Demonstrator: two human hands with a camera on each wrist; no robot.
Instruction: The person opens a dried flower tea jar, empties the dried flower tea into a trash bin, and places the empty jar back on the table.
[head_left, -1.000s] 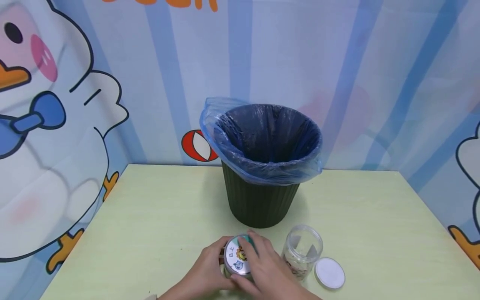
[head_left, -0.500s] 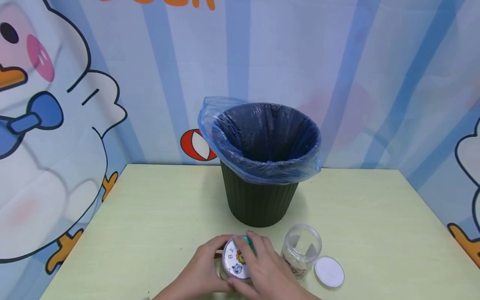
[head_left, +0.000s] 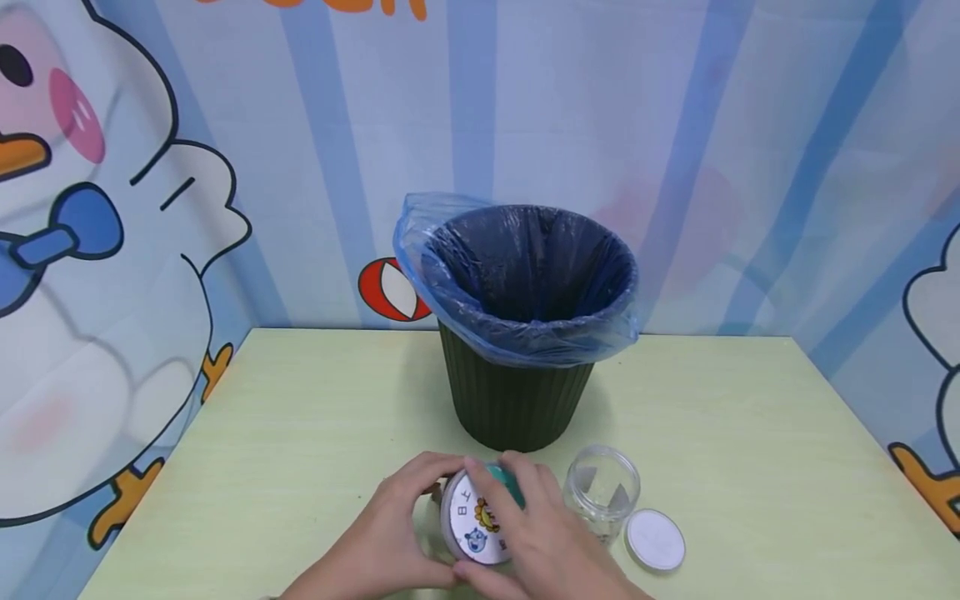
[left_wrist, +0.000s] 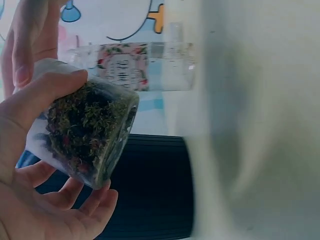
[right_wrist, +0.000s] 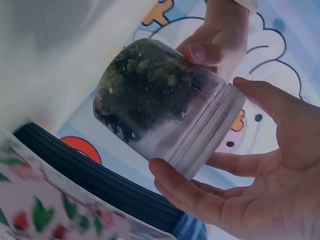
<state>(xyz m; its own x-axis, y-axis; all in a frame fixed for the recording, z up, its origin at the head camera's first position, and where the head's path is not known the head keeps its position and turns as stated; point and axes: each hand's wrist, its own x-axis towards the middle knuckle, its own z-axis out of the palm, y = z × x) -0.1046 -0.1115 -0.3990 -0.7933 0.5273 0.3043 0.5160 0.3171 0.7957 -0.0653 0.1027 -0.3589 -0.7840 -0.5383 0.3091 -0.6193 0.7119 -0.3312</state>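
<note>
Both hands hold a clear jar [right_wrist: 145, 95] of dark dried herbs and flowers, tilted and raised off the table. Its lid [head_left: 468, 521] has a white printed top with a flower and a small blue figure. My left hand [head_left: 382, 533] grips the jar's body, thumb on one side and fingers on the other. Around the lid's rim curl the thumb and fingers of my right hand [head_left: 543, 529], covering part of the print. Just right of that hand stands a second clear jar [head_left: 603, 492], uncovered, with a floral label [left_wrist: 122, 67] in the left wrist view.
A loose white lid [head_left: 655, 540] lies on the pale table [head_left: 315, 417] beside the uncovered jar. Behind the hands stands a dark ribbed bin [head_left: 517, 404] lined with a blue bag [head_left: 525, 346]. A cartoon-printed backdrop [head_left: 300, 167] rises behind the table.
The held jar has come up and tilted more, its printed lid looking larger. Both hands keep their hold and rise slightly with it. The second jar, loose lid and bin stay put.
</note>
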